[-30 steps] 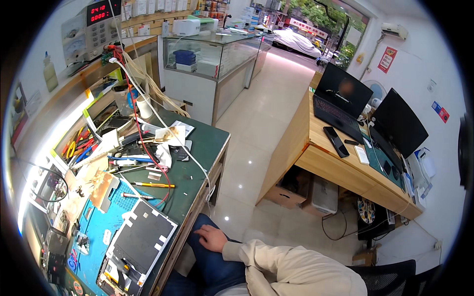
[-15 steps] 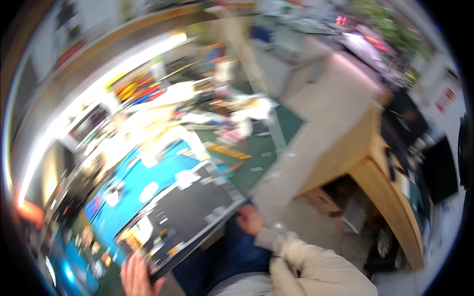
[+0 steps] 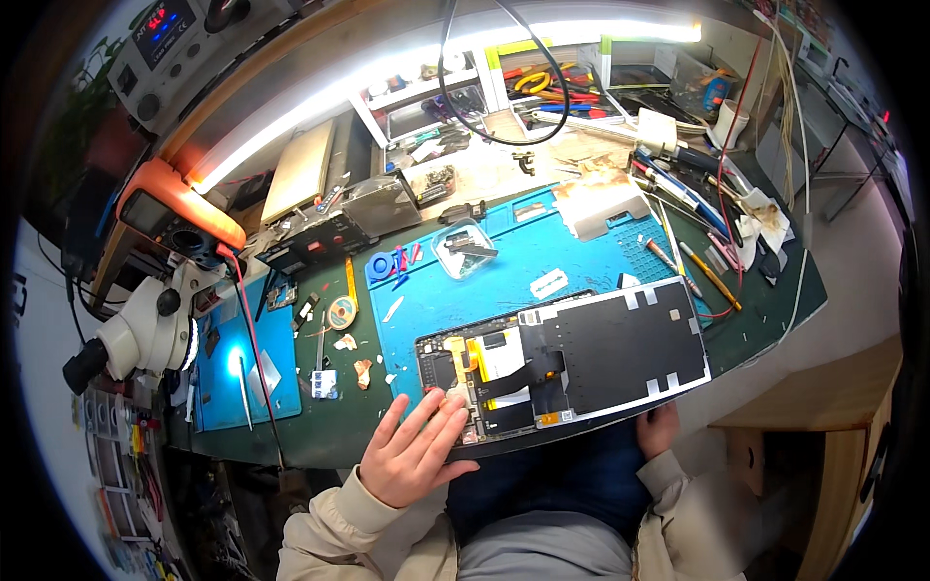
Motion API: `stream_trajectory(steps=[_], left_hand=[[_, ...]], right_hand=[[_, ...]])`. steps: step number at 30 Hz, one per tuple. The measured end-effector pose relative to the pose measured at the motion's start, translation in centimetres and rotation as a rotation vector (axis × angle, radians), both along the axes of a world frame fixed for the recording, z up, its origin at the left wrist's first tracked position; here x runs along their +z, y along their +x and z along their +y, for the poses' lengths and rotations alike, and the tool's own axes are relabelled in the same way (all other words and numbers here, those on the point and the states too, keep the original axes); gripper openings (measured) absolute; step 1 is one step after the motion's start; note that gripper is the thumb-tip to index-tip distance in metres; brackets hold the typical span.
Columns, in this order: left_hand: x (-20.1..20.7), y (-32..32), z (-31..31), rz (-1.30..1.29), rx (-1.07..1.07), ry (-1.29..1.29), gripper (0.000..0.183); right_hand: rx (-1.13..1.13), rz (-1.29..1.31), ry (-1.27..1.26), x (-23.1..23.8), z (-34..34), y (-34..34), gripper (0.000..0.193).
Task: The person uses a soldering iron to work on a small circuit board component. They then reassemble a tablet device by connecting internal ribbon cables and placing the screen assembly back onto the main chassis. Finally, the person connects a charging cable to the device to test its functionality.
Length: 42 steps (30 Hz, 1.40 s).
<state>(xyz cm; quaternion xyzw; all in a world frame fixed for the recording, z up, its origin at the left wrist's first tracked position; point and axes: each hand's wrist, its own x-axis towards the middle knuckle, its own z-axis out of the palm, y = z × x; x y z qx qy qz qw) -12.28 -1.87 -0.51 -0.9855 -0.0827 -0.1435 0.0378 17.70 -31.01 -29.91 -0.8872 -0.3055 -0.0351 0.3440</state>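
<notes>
An opened tablet point(image 3: 492, 418) lies along the front edge of the bench with its inner parts, orange flex strips and a white battery label showing. To its right, a black screen panel point(image 3: 625, 349) lies back side up, joined to it by a dark flat cable point(image 3: 525, 378). My left hand point(image 3: 412, 453) is open, its fingers stretched out over the tablet's lower left corner. My right hand point(image 3: 659, 431) is at the panel's near edge. Its fingertips are hidden there, so its grip cannot be made out.
A blue work mat point(image 3: 455, 300) lies under the tablet, with a clear plastic box point(image 3: 463, 250) on it. At left stand an orange multimeter point(image 3: 179, 213) and a white microscope point(image 3: 140, 334). Pens and tools point(image 3: 693, 198) crowd the back right. A black cable loop point(image 3: 504, 140) hangs overhead.
My view has swung to the left and steadied after a blur. My left hand now lies further onto the tablet's corner; my right hand stays near the panel's front edge.
</notes>
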Motion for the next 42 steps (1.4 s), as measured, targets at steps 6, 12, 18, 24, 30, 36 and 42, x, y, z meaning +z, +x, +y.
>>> stream_trajectory(steps=[6, 12, 18, 24, 30, 36, 42], left_hand=[[-1.3, -0.3, 0.5, -0.071, -0.060, -0.047, 0.067], [-0.3, 0.2, 0.3, -0.014, 0.006, -0.057, 0.069], [-1.1, -0.5, 0.7, -0.092, -0.029, -0.139, 0.068], [0.1, 0.2, 0.7, -0.024, -0.018, -0.105, 0.068], [-0.2, -0.1, 0.8, -0.080, 0.018, -0.193, 0.077], [1.1, 1.5, 0.7, -0.183, 0.126, -0.248, 0.076], [1.1, 2.4, 3.2, -0.383, 0.104, -0.272, 0.029]], right_hand=[[0.002, -0.054, -0.002, -0.2, -0.1, 0.2, 0.026], [0.006, -0.048, -0.023, -0.3, -0.3, 0.1, 0.028], [-0.006, -0.030, -0.033, -1.0, -0.6, 0.3, 0.029], [0.017, -0.014, -0.131, -0.5, -1.0, 0.4, 0.030], [0.403, -0.043, 0.077, 7.2, 0.7, -2.8, 0.039], [0.907, -0.238, 0.270, 25.6, 5.8, -7.2, 0.045], [0.977, -0.347, -0.087, 35.1, 16.9, -7.4, 0.060]])
